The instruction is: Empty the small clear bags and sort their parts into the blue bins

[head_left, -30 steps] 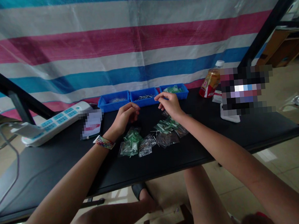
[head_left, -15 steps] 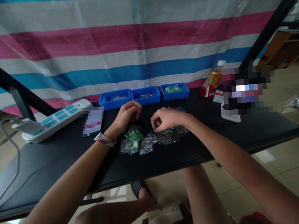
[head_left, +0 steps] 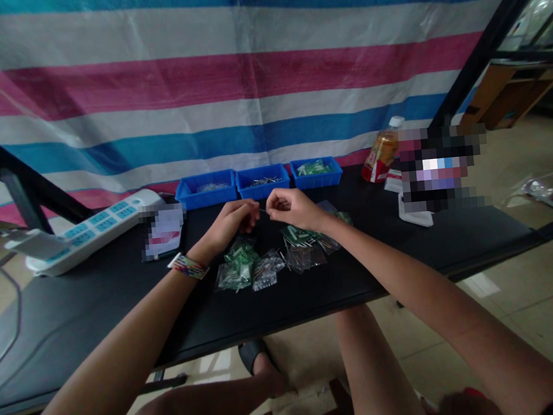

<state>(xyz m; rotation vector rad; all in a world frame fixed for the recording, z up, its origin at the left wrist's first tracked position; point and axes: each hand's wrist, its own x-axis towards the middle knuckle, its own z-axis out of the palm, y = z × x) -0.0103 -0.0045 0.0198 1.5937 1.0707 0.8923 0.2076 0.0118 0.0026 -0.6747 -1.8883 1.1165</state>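
My right hand [head_left: 294,207] pinches a thin metal pin [head_left: 263,210], which points left toward my other hand. Close beside it, my left hand [head_left: 235,223] is closed with curled fingers. What those fingers hold, if anything, is hidden. Below the hands lie small clear bags: green-filled bags [head_left: 238,266] on the left, a clear bag of small metal pieces [head_left: 267,269] in the middle, and bags of metal pins [head_left: 304,255] on the right. Some green pieces [head_left: 299,234] show just under my right wrist.
Three blue trays stand at the back: left tray [head_left: 206,196], middle tray [head_left: 263,190] with metal pins, right tray [head_left: 316,179] with green-and-white packets. On the left are a power strip [head_left: 97,229] and a phone [head_left: 165,230]. A drink bottle [head_left: 382,154] and a white device [head_left: 415,211] sit right.
My right hand has lifted from the bags and moved up and left, bringing the pin toward my left hand. The two hands are now close together. The view has shifted slightly.
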